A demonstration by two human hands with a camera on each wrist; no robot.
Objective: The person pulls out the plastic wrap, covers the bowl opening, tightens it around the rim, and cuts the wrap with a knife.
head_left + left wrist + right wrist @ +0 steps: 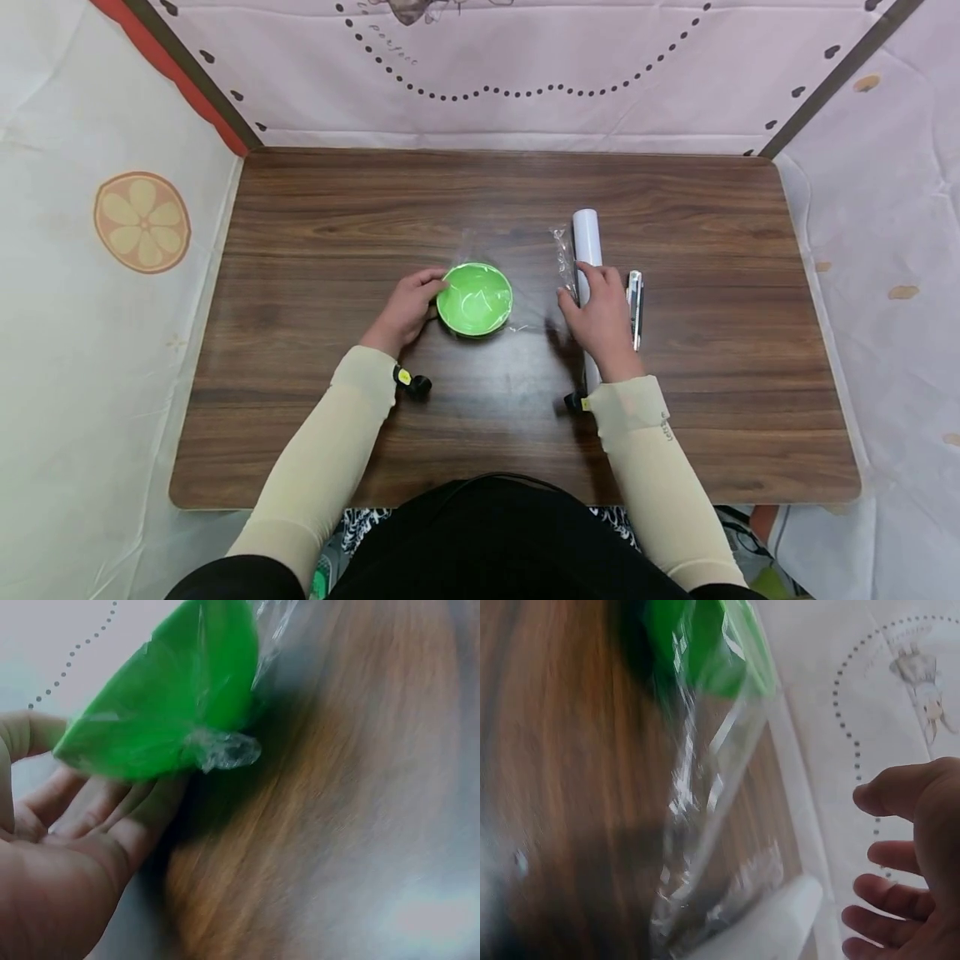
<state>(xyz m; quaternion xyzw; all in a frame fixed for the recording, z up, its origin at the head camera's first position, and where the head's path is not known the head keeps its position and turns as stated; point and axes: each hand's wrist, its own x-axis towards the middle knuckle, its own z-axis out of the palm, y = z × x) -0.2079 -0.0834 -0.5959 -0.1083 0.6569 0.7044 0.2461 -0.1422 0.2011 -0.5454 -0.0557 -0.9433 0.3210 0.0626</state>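
A round green bowl stands left of the table's middle, with clear plastic wrap stretched over it. My left hand holds the bowl by its left side, thumb at the rim and fingers beneath, as the left wrist view shows. A bunched bit of wrap hangs off the bowl's side. To the right lies a white roll, lengthwise, with crumpled film along its left edge. Over this roll my right hand hovers, fingers spread and nothing between them. In the right wrist view the wrap runs from bowl toward roll.
Just right of the roll lies a slim silver-and-black tool, partly behind my right hand. The brown wooden table is bordered by white printed cloth at the back and both sides.
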